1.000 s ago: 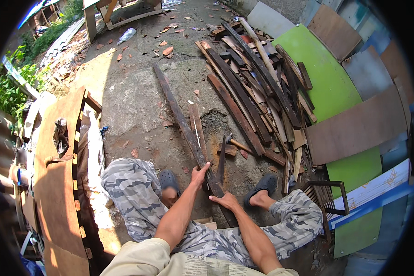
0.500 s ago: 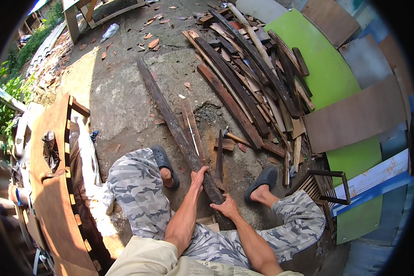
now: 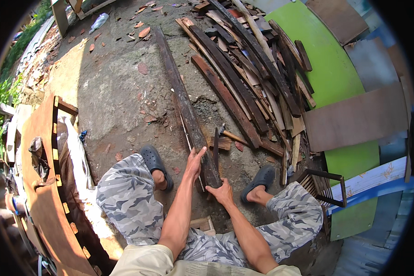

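On the bare concrete ground (image 3: 110,96), between the person's knees, lies the near end of a long dark plank (image 3: 184,101); it runs away from the person up toward the top of the view. Landmark for all that follows: this plank.

Left hand (image 3: 194,161): laid on the plank's left edge near its close end, fingers stretched out along the wood, not clenched. A thin pale strip (image 3: 188,138) lies along that same edge, just under the fingertips; whether the fingers pinch it cannot be told.

Right hand (image 3: 221,191): at the very end of the plank, fingers curled over the butt, grasping it.

Just right of the plank, a hammer (image 3: 230,134) lies on the ground, head toward the plank. A short dark bar (image 3: 215,147) stands or lies between hammer and plank; which cannot be told.

Further right of the plank: a loose heap of old boards (image 3: 253,69), partly over a green panel (image 3: 326,69).

Feet in dark clogs, one each side of the plank's near end; left clog (image 3: 152,160), right clog (image 3: 260,178). Camouflage trousers.

Well left of the plank: a brown curved board (image 3: 41,184).
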Action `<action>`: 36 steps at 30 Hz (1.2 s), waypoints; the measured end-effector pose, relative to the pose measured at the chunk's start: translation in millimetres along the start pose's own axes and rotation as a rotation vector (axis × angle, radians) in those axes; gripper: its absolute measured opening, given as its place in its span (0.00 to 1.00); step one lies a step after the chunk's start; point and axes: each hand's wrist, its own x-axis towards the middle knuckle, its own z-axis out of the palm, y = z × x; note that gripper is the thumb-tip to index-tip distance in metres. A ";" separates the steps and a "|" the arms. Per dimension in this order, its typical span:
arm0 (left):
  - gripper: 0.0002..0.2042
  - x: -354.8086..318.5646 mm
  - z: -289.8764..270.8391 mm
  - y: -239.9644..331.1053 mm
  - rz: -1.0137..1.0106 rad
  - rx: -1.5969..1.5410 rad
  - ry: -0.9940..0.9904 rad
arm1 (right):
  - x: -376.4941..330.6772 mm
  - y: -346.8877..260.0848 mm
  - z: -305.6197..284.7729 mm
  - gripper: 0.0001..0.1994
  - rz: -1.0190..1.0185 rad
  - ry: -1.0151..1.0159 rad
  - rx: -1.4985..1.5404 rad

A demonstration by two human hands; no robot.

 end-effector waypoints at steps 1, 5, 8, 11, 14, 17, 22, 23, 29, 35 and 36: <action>0.31 7.4 -8.7 0.4 -0.007 0.058 0.055 | 7.4 -9.8 -4.6 0.49 0.016 -0.004 -0.029; 0.32 -4.4 3.1 1.2 0.005 0.392 0.262 | 36.6 29.4 -44.8 0.52 0.107 -0.098 -0.048; 0.33 -13.7 -23.7 -21.9 0.002 0.502 0.418 | 46.8 34.7 -39.7 0.54 0.115 -0.108 -0.025; 0.36 -26.4 -56.6 -53.2 -0.124 0.741 0.460 | 53.4 35.6 -30.5 0.53 0.111 -0.183 0.072; 0.39 -49.5 -66.1 -78.9 -0.282 0.882 0.375 | 66.2 55.3 -22.9 0.54 0.100 -0.220 0.124; 0.40 -64.4 -75.7 -91.6 -0.363 0.921 0.324 | 71.8 53.7 -16.6 0.55 0.139 -0.303 0.233; 0.44 -75.7 -61.3 -90.1 -0.372 0.964 0.191 | 74.4 72.5 2.8 0.54 0.145 -0.300 0.270; 0.44 -73.2 -61.2 -89.9 -0.362 0.925 0.197 | 74.7 69.2 5.3 0.54 0.133 -0.292 0.237; 0.43 -60.7 -61.8 -92.4 -0.302 0.879 0.192 | 75.8 67.4 9.9 0.52 0.119 -0.261 0.139; 0.46 -58.4 -61.6 -97.1 -0.358 0.964 0.198 | 69.8 62.7 11.2 0.50 0.009 -0.105 -0.029; 0.48 -59.3 -57.2 -95.3 -0.367 0.989 0.219 | 69.4 64.0 9.7 0.49 0.031 -0.124 -0.005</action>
